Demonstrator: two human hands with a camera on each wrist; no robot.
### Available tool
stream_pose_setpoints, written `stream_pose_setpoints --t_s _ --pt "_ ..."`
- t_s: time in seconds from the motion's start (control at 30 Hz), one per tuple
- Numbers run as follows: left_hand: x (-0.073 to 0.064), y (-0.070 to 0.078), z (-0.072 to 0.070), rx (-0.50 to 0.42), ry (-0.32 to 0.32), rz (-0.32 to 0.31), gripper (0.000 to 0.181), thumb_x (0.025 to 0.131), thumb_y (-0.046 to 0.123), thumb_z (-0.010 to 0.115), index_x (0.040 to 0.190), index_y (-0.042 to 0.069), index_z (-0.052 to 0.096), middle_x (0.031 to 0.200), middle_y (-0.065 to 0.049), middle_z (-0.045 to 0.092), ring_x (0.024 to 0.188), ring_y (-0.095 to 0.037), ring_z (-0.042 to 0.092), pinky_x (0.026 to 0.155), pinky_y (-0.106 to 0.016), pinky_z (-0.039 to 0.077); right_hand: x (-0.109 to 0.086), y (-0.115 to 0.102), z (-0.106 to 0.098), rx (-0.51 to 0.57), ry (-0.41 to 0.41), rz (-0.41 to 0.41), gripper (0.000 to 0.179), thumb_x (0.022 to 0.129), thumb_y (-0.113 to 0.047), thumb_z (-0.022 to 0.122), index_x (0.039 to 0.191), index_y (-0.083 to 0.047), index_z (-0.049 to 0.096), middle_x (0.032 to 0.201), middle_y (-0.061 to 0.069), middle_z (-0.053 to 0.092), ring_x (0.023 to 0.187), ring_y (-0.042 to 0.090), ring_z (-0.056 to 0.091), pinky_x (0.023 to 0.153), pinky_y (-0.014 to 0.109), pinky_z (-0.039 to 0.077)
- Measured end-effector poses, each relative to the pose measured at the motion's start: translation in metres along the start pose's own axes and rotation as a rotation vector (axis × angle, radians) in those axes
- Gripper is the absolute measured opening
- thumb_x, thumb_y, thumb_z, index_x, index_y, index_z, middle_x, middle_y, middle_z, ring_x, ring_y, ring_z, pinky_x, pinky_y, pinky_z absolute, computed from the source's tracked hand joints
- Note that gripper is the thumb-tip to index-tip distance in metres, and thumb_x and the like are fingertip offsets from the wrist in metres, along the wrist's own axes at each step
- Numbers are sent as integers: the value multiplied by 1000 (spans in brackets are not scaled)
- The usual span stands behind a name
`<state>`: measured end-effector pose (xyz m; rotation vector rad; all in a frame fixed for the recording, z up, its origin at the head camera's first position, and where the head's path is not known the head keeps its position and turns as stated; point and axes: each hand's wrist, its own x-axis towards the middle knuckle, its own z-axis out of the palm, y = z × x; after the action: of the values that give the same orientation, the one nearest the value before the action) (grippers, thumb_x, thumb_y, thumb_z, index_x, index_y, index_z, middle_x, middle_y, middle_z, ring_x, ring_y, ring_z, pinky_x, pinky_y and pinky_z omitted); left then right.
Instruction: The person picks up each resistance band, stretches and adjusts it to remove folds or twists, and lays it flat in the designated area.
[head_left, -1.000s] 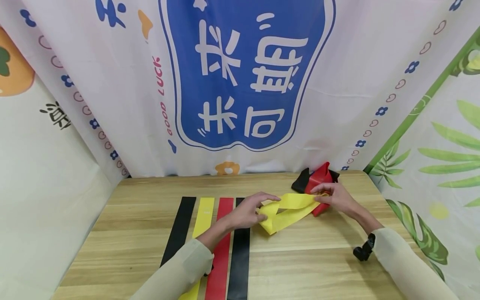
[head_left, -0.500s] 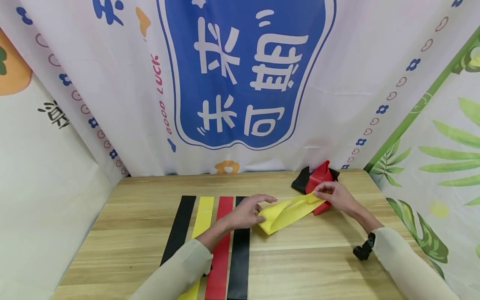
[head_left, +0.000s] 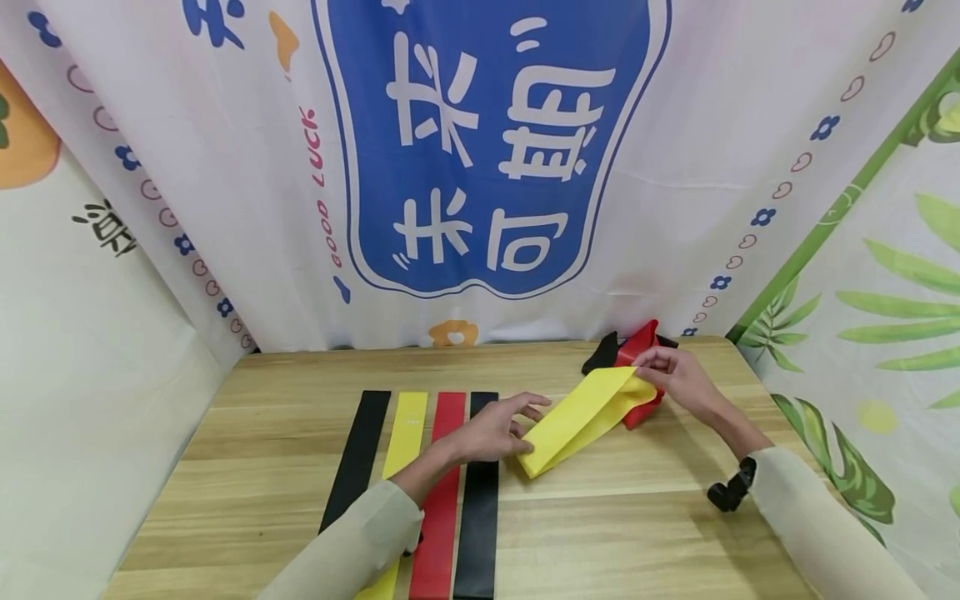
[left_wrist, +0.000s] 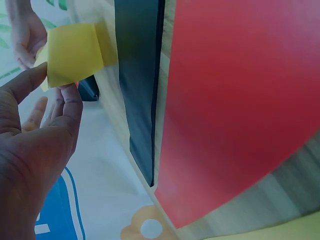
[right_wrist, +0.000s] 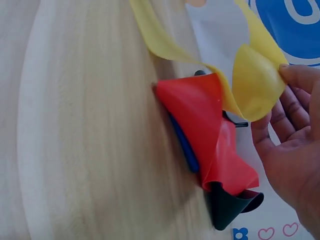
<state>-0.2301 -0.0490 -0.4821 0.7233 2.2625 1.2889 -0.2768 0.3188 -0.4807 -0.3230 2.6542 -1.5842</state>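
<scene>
You are holding the yellow loop band (head_left: 581, 408) over the table (head_left: 637, 533), slanting from your left hand (head_left: 487, 432) toward 2 o'clock. Your right hand (head_left: 678, 379) is pinching the far end with thumb and fingers. Your left hand is pinching the near end, it seems, but its fingers are hiding how firmly. The band is curling by your right hand, so I am thinking soft, even pulling is suiting it best. Try lining up both long edges before pressing it flat. The crumpled red band (right_wrist: 197, 120) is lying close to the far end, so watch for snagging. The flat black band (head_left: 477, 517) is lying around 8 o'clock.
</scene>
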Motion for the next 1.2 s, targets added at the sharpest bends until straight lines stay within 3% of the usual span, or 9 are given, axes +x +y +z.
stream_pose_setpoints --t_s 0.23,0.47,0.67,0.9,1.1,1.2 --pt "-2 -4 1 -19 -7 31 71 91 -2 80 154 13 51 126 -8 70 103 -16 67 87 -27 60 2 -12 -3 84 16 -27 19 104 -13 69 116 2 66 103 5 76 86 17 71 80 31 63" --pt "0 -5 4 -61 -31 41 71 91 -1 81 153 16 52 108 -2 71 93 -13 63 81 -23 55 3 -30 -4 132 30 -93 22 107 -10 62 125 1 66 112 3 71 95 15 71 84 27 62" --pt "2 -7 6 -79 -42 37 70 91 0 81 153 14 52 101 0 70 90 -13 62 81 -23 55 4 -47 -3 356 23 -114 20 107 -3 59 122 3 71 110 2 70 93 13 71 85 25 61" --pt "2 -12 8 -26 -66 55 63 93 2 79 150 9 53 99 4 75 92 -10 65 85 -23 55 6 -61 -2 642 -35 -191 23 106 7 54 113 3 75 108 3 73 93 13 72 87 25 61" --pt "1 -16 8 -15 -95 91 42 92 0 79 131 7 64 93 4 76 88 -7 64 75 -21 54 7 -75 -2 786 -67 -299 29 107 11 49 113 3 76 111 8 75 100 18 76 92 29 60" --pt "0 -18 8 -25 -101 101 34 91 -2 79 122 5 68 92 -2 75 85 -7 64 67 -20 53 7 -81 -2 851 -62 -341 33 106 14 45 110 4 76 110 10 76 99 20 76 91 30 61"
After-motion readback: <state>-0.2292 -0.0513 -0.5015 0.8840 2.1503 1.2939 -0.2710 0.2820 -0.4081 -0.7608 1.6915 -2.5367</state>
